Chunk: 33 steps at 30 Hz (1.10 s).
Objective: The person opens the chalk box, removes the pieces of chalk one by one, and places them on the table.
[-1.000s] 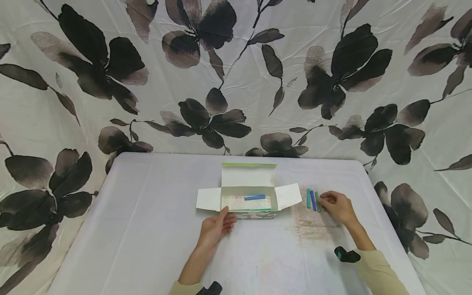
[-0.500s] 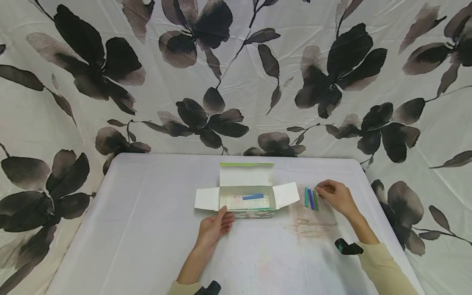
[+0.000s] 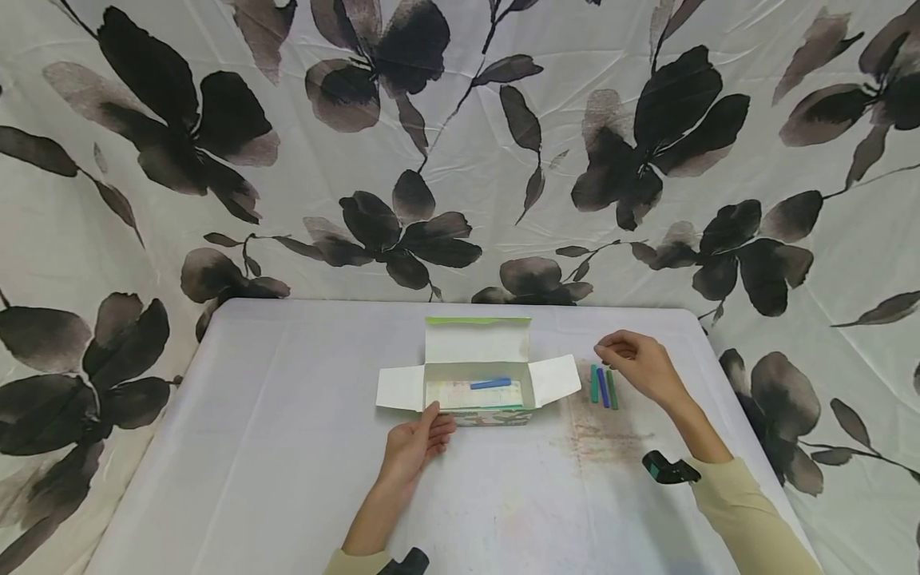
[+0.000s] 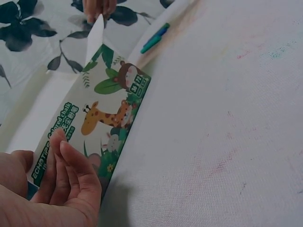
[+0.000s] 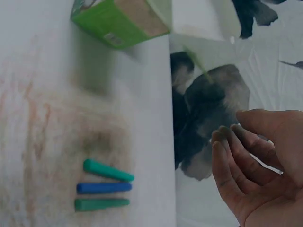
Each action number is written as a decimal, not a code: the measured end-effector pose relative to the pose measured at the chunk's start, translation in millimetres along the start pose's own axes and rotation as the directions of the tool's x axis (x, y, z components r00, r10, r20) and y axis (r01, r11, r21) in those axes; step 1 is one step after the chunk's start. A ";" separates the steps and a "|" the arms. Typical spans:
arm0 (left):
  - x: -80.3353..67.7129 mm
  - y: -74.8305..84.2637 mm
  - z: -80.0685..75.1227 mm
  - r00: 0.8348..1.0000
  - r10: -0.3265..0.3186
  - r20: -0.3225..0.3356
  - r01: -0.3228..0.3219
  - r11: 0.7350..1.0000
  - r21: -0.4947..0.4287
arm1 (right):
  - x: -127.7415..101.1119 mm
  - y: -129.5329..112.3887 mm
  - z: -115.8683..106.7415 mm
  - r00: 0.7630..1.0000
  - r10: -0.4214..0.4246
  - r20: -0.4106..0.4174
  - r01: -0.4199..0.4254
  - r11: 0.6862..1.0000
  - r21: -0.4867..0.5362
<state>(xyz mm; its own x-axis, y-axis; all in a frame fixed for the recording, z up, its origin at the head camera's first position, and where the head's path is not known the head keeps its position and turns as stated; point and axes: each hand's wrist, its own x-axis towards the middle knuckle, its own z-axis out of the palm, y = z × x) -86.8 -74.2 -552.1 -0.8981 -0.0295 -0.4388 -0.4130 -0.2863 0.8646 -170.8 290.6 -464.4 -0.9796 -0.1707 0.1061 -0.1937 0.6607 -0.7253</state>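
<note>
1. The chalk box (image 3: pixel 494 418) is standing open on the counter (image 3: pixel 287 447), its lid (image 3: pixel 477 342) rising at the box's rear.
2. The left hand (image 3: pixel 411 449) is pinching the box's front wall near its left corner, the thumb sitting at the rim and the fingers lying along the printed outside. CAUTION: uneven pulling here could be swivelling the box or buckling its thin wall.
3. The right hand (image 3: pixel 642 367) is hovering to the right of the box, its fingers bending loosely and the thumb standing slightly apart. The gap is staying narrow, and nothing is showing in it.
4. The teal stick (image 3: pixel 594 384), blue stick (image 3: pixel 604 388) and green stick (image 3: pixel 612 390) are lying side by side to the right of the box. CAUTION: a low-sweeping hand or sleeve (image 3: pixel 747 515) could be knocking this row askew.
5. The right flap (image 3: pixel 554 378) is projecting from the box toward the row. CAUTION: low passage toward the box could be catching the flap and dragging the box along.
6. The inner blue piece (image 3: pixel 491 384) is resting inside the box on a pale layer. CAUTION: tilting the box could be sliding this piece.
7. Brownish stains (image 3: pixel 611 447) are marking the cover right of the box. CAUTION: loose dust, if present, could be weakening finger grip.
</note>
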 end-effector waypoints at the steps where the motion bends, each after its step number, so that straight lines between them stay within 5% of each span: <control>1: -0.2 0.3 -0.2 1.000 -0.001 -0.001 0.001 1.000 -0.003 | 1.4 -3.2 0.5 1.000 -0.003 0.006 0.003 1.000 0.005; 19: -0.8 0.4 -1.5 1.000 0.004 0.017 -0.003 1.000 -0.019 | 23.2 -43.8 42.0 0.981 -0.119 0.155 0.102 0.989 0.109; 33: 0.5 0.5 0.3 1.000 -0.015 0.001 0.015 1.000 -0.022 | 31.4 -50.0 85.1 0.904 -0.248 0.348 0.180 0.960 0.214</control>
<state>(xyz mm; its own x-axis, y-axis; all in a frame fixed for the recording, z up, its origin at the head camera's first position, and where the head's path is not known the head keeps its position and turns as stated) -87.5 -74.1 -551.8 -0.8921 -0.0243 -0.4513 -0.4228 -0.3075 0.8524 -187.4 190.0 -482.7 -0.8188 -0.5728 0.0386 -0.3512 0.4466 -0.8229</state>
